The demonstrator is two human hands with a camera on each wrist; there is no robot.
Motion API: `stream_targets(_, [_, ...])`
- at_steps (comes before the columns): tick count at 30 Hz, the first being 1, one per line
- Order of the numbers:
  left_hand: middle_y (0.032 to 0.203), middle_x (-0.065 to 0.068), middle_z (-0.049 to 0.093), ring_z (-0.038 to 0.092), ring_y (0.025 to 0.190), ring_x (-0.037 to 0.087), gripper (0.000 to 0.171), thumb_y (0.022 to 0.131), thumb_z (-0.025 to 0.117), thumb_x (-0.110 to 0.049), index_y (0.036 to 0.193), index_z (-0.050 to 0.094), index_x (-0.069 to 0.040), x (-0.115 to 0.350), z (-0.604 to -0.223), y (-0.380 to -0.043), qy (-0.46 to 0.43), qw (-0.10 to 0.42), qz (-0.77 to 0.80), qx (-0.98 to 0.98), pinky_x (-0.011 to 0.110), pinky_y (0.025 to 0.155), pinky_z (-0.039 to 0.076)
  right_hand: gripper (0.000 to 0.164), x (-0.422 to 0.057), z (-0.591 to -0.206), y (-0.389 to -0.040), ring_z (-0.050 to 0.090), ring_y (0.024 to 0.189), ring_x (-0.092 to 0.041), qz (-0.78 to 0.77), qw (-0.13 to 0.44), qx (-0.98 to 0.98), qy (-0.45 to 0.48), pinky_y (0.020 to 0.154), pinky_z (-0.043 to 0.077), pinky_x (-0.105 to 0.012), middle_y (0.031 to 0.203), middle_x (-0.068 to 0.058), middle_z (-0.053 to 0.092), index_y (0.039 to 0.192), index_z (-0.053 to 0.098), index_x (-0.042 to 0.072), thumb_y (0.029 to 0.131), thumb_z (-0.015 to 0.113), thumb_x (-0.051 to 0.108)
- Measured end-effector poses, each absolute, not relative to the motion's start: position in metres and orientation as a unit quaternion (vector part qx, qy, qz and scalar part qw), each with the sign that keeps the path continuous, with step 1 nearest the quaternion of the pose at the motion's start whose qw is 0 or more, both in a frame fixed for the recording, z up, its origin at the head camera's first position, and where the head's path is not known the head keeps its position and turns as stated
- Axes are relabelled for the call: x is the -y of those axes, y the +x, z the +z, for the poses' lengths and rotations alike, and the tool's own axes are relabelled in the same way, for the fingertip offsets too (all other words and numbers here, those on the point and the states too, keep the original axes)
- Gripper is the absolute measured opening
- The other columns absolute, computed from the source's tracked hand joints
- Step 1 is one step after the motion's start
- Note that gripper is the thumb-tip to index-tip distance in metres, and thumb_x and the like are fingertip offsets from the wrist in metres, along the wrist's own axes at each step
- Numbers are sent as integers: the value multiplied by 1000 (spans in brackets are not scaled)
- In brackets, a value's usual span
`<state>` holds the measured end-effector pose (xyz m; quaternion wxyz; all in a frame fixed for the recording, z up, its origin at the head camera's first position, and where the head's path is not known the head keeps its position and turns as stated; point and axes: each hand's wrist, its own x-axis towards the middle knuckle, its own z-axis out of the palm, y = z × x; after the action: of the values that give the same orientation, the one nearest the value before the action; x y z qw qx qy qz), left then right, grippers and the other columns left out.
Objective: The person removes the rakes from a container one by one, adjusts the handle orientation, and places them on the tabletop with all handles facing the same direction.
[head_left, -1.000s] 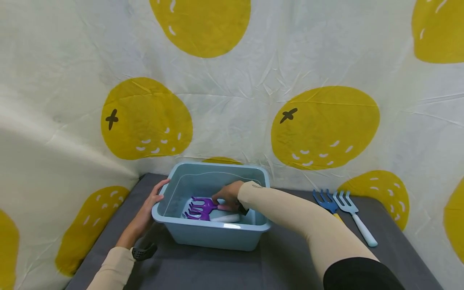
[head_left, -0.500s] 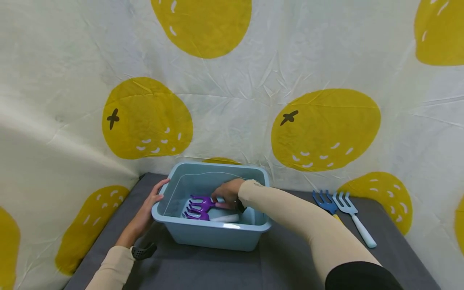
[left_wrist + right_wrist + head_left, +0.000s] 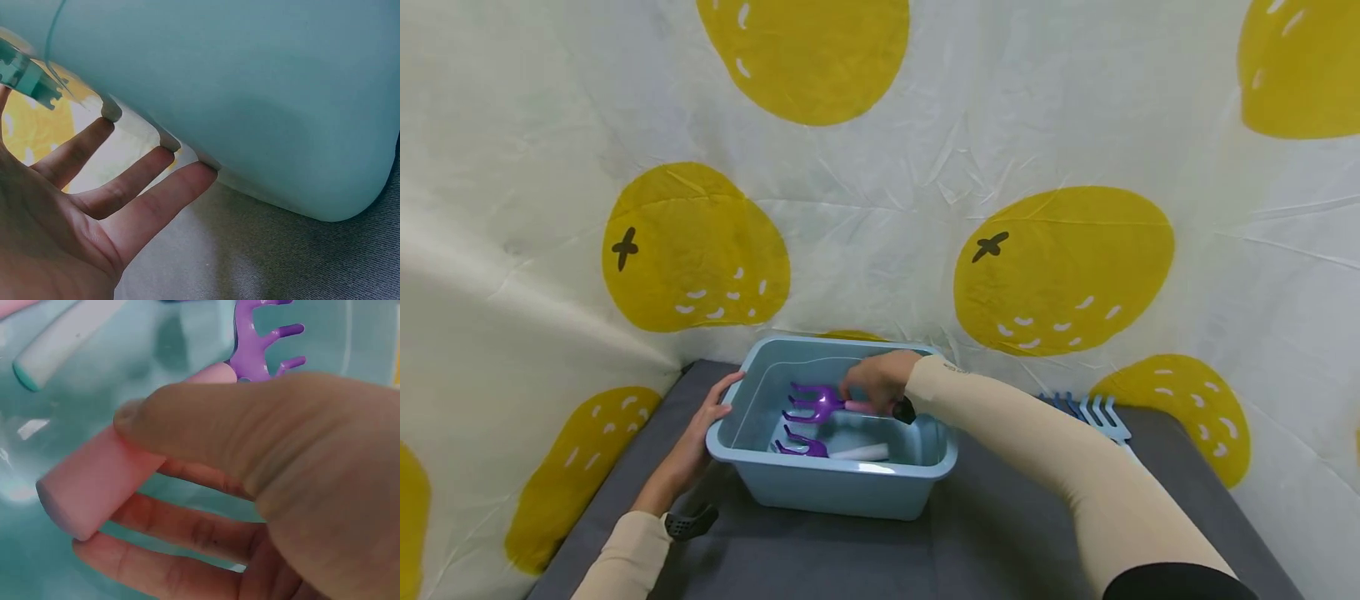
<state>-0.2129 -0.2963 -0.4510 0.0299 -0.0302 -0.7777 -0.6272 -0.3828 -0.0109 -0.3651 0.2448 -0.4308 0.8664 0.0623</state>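
A light blue plastic basin [image 3: 827, 462] stands on the dark grey cloth. My right hand [image 3: 880, 379] is inside it, gripping the pink handle of a purple garden hand rake [image 3: 822, 404]. In the right wrist view the thumb lies over the pink handle [image 3: 94, 481], fingers beneath. A second purple hand rake [image 3: 808, 447] with a white handle lies on the basin floor, nearer the front. At the basin's left side is my left hand [image 3: 695, 433]; in the left wrist view its fairly straight fingers [image 3: 159, 200] touch the outer wall, while the thumb is out of sight.
On the cloth at the right lie a light blue garden fork [image 3: 1105, 419] and a darker blue fork [image 3: 1065, 405], both partly behind the right sleeve [image 3: 1030, 442]. A white curtain [image 3: 880, 267] with yellow fruit prints hangs behind the basin.
The right hand has raised the pink-handled rake and moved it slightly back, apart from the white-handled one. The right sleeve now covers more of the blue forks. The left hand stays at the basin.
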Motion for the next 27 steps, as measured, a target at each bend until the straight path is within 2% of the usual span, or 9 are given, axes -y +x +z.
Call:
stream_targets(5, [168, 12, 8, 25, 142, 46, 59, 106, 35, -43, 162, 21, -32, 297, -451, -212, -28, 22, -629, 777, 74, 110, 25, 62, 7, -344, -378, 61, 88, -18, 14, 272, -863, -425, 60, 58, -32, 107, -2, 60, 136, 57, 33, 86, 79, 2])
stream_targets(10, [168, 11, 7, 24, 142, 46, 59, 106, 34, -43, 162, 20, -31, 299, -451, -211, -29, 20, -631, 775, 74, 110, 24, 60, -4, -318, -373, 63, 94, -21, -22, 275, -861, -427, 65, 60, -35, 106, -6, 60, 137, 54, 27, 88, 77, 1])
stream_targets(16, [168, 11, 6, 25, 142, 45, 58, 107, 33, -43, 163, 19, -30, 300, -450, -211, -30, 18, -634, 773, 71, 110, 26, 59, -30, -282, -370, 71, 79, -28, -43, 261, -858, -441, 69, 61, -43, 106, -11, 62, 138, 52, 22, 88, 77, 4])
stream_targets(19, [168, 11, 6, 26, 141, 45, 58, 108, 32, -42, 163, 19, -30, 300, -450, -210, -30, 16, -632, 774, 70, 109, 29, 59, -48, -268, -371, 70, 76, -26, -47, 247, -852, -459, 67, 61, -41, 108, -12, 63, 140, 51, 19, 89, 78, 7])
stream_targets(23, [168, 11, 5, 26, 140, 45, 58, 108, 32, -41, 163, 18, -30, 300, -450, -210, -32, 16, -632, 775, 68, 109, 29, 61, -73, -256, -372, 68, 82, -22, -73, 241, -856, -451, 65, 61, -37, 112, -12, 62, 142, 51, 18, 89, 79, 8])
stream_targets(27, [168, 11, 5, 25, 141, 44, 57, 109, 31, -41, 163, 18, -30, 300, -450, -211, -37, 15, -631, 774, 68, 109, 29, 66, -98, -252, -372, 70, 86, -25, -126, 257, -862, -418, 66, 61, -40, 114, -14, 63, 146, 48, 18, 89, 78, 7])
